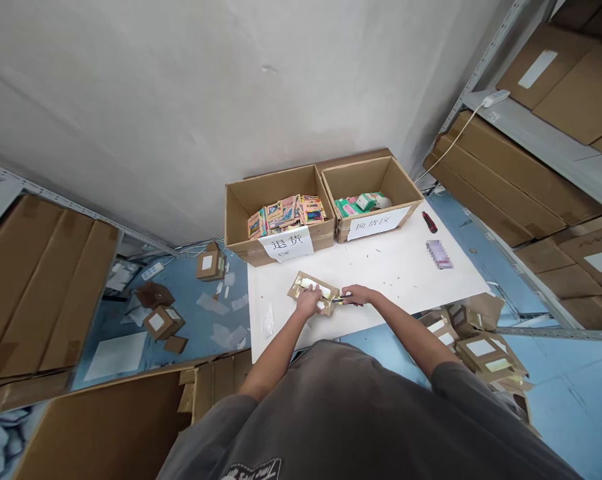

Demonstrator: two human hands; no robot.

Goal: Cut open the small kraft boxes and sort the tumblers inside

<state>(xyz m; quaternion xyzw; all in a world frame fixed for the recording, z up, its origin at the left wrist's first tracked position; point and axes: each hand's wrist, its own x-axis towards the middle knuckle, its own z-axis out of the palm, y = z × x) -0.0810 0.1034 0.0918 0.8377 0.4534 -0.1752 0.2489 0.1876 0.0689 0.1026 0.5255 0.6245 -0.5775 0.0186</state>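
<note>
A small brown cardboard parcel (305,279), with white labels and clear tape, lies on the white tabletop close in front of me. My left hand (309,301) presses and grips it from the near side, fingers over its label. In my right hand (359,295) is a dark pair of scissors (339,299), its blades at the parcel's right end. I cannot make out how far the blades reach into the cardboard. A scrap of clear plastic (269,321) lies left of the parcel.
Two open cartons with paper signs stand along the table's back: the left carton (241,247) holds colourful packs, the right carton (403,190) green-and-white boxes. A red-and-black box cutter (429,222) lies at the right. Shelves with cartons flank both sides; opened boxes (163,322) litter the floor.
</note>
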